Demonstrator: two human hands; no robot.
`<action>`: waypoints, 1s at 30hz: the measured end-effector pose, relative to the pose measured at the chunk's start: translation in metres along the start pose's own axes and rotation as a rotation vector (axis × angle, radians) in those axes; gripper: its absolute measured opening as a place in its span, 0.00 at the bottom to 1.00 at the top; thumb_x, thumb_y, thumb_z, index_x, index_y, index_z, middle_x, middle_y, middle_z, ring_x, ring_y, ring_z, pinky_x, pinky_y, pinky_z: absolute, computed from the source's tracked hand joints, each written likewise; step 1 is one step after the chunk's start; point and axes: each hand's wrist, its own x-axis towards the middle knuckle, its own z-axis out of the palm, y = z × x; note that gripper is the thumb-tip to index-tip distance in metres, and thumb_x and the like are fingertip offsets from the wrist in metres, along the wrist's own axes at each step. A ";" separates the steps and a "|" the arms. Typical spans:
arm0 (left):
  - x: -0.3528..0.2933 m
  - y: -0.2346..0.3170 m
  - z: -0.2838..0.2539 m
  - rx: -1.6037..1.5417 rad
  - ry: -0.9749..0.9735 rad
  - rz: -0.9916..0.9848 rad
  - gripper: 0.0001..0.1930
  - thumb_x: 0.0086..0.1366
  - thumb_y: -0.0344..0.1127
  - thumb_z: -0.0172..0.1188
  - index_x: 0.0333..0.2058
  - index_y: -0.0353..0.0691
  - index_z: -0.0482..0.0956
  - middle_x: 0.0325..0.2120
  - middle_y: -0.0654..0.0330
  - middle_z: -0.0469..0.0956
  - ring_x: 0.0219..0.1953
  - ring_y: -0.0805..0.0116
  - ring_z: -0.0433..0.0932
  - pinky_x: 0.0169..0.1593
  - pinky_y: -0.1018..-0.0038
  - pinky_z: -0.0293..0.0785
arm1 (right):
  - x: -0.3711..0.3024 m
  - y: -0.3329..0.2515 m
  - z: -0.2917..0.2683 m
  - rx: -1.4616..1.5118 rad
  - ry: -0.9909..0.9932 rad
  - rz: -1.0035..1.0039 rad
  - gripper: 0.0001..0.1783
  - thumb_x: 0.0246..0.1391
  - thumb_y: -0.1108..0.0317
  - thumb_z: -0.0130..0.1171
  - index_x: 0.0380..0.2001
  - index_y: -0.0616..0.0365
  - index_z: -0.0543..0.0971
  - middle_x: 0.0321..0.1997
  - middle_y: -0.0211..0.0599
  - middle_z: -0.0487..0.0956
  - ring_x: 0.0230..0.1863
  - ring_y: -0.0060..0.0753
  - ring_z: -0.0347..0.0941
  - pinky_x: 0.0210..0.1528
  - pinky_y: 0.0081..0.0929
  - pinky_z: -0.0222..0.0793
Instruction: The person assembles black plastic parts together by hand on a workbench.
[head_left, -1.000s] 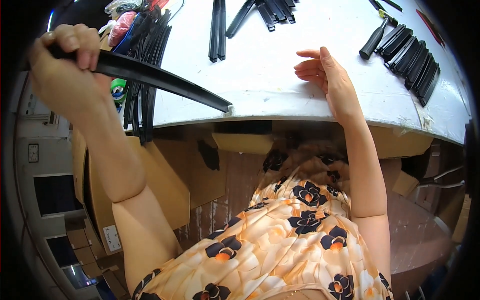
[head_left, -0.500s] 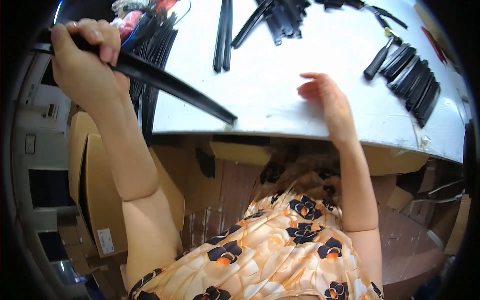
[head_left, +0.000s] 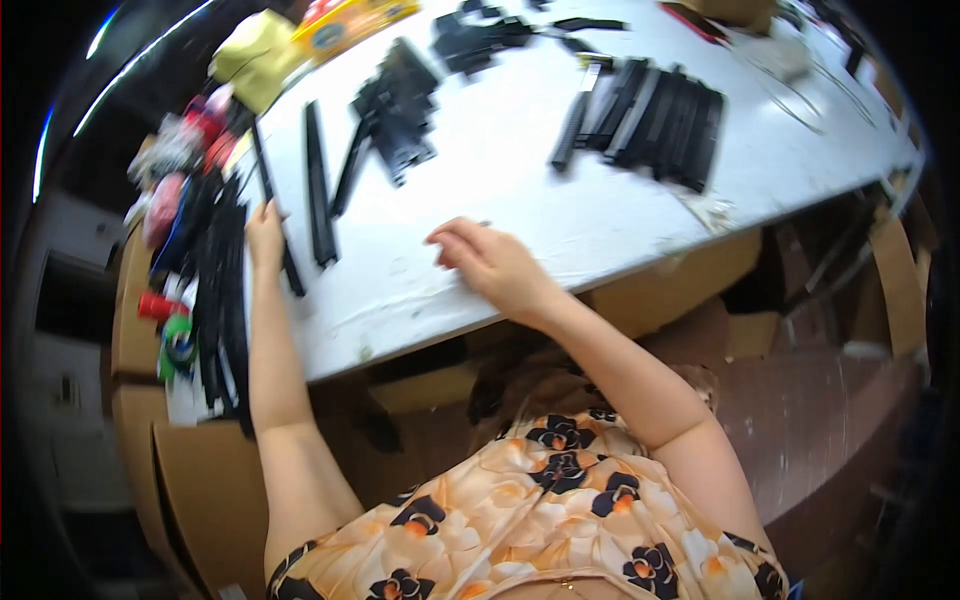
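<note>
we've just swung the black strip [head_left: 262,160] to the table [head_left: 400,290]'s left side, left hand [head_left: 265,237] pinching it, right hand [head_left: 492,268] loosely curled, empty, so now it's roughly lined up beside a second strip [head_left: 319,190]

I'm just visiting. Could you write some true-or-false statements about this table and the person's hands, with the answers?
1. The left hand holds a long black strip. True.
2. Both hands hold strips. False: the right hand holds none.
3. The tabletop is white. True.
4. The green roll is right of both hands. False: it is left of both.
5. The tabletop's right half bears short black pieces. True.
</note>
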 end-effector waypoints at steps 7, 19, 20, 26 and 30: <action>0.041 -0.025 0.041 0.540 -0.434 -0.292 0.26 0.65 0.55 0.43 0.45 0.39 0.79 0.48 0.43 0.72 0.53 0.48 0.68 0.59 0.51 0.57 | -0.009 -0.006 -0.009 0.183 0.058 -0.067 0.13 0.62 0.64 0.47 0.40 0.62 0.75 0.33 0.37 0.79 0.36 0.28 0.76 0.41 0.24 0.70; 0.001 0.175 0.095 0.302 -0.053 0.183 0.16 0.60 0.44 0.54 0.37 0.37 0.79 0.38 0.49 0.76 0.44 0.50 0.74 0.47 0.61 0.71 | -0.023 0.019 -0.222 -1.223 0.871 0.409 0.26 0.51 0.50 0.58 0.42 0.64 0.75 0.43 0.53 0.75 0.47 0.50 0.72 0.51 0.39 0.67; 0.011 0.166 0.102 0.308 -0.136 0.094 0.18 0.60 0.46 0.54 0.38 0.36 0.79 0.38 0.48 0.76 0.44 0.50 0.75 0.47 0.61 0.72 | -0.018 0.016 -0.221 -1.244 0.838 0.460 0.28 0.50 0.49 0.58 0.43 0.64 0.75 0.42 0.53 0.76 0.46 0.50 0.73 0.49 0.39 0.69; 0.008 0.182 0.164 0.385 -0.031 0.168 0.22 0.57 0.50 0.58 0.39 0.34 0.76 0.41 0.44 0.72 0.46 0.47 0.72 0.50 0.55 0.68 | 0.001 0.006 -0.240 -1.125 0.805 0.690 0.34 0.43 0.45 0.60 0.41 0.68 0.75 0.41 0.54 0.78 0.44 0.50 0.76 0.46 0.40 0.72; 0.020 0.183 0.144 0.493 -0.037 -0.007 0.24 0.55 0.42 0.58 0.47 0.32 0.70 0.48 0.44 0.68 0.51 0.48 0.69 0.54 0.55 0.65 | -0.006 0.000 -0.248 -1.146 0.748 0.766 0.36 0.38 0.45 0.62 0.39 0.71 0.75 0.42 0.56 0.77 0.44 0.51 0.76 0.45 0.41 0.72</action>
